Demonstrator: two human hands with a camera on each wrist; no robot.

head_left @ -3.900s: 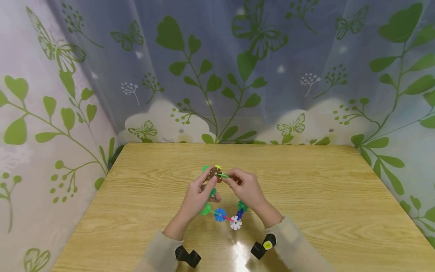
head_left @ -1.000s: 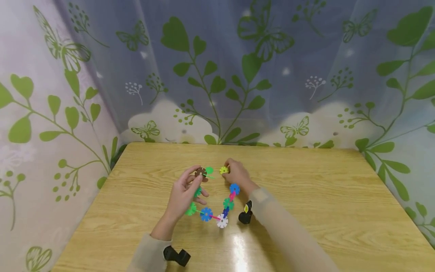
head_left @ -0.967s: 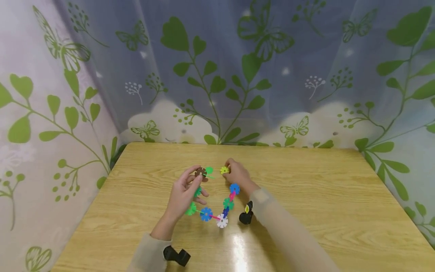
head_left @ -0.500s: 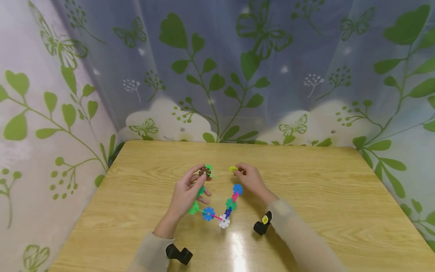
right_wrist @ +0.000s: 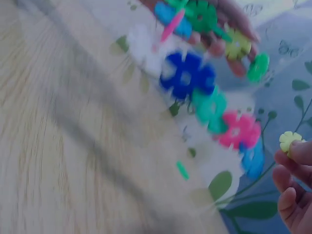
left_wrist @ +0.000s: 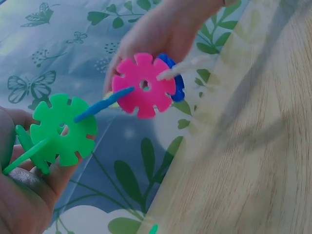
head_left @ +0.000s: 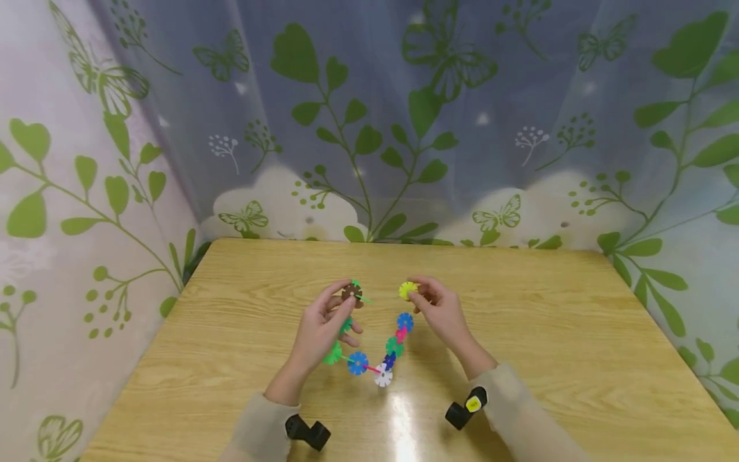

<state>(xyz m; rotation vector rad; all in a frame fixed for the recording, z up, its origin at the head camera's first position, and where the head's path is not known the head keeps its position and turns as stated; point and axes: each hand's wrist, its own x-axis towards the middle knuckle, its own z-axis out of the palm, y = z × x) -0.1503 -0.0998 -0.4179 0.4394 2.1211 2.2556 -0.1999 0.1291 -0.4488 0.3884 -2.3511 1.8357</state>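
My left hand (head_left: 317,330) pinches a brown notched snowflake disc (head_left: 351,292) between thumb and fingers. A green disc (head_left: 365,299), seen edge-on, sticks out from its right side. From this hand a chain of interlocked discs hangs in a curve: a light green disc (head_left: 331,353), a blue one (head_left: 358,363), a white one (head_left: 383,375), then several more up to a blue end disc (head_left: 405,322). My right hand (head_left: 447,313) pinches a loose yellow snowflake disc (head_left: 407,290), right of the brown one and apart from it. The chain's pink disc (left_wrist: 144,86) shows large in the left wrist view.
A wooden table (head_left: 548,321) spreads under both hands. One green disc (head_left: 356,282) lies behind the brown one. Patterned curtain (head_left: 369,128) closes off the back and sides. Each sleeve carries a black wrist camera (head_left: 308,433).
Earlier both hands met at the brown disc with the green piece. Since then my right hand has reached out, taken the yellow disc and drawn it rightward. My left hand shifted slightly right.
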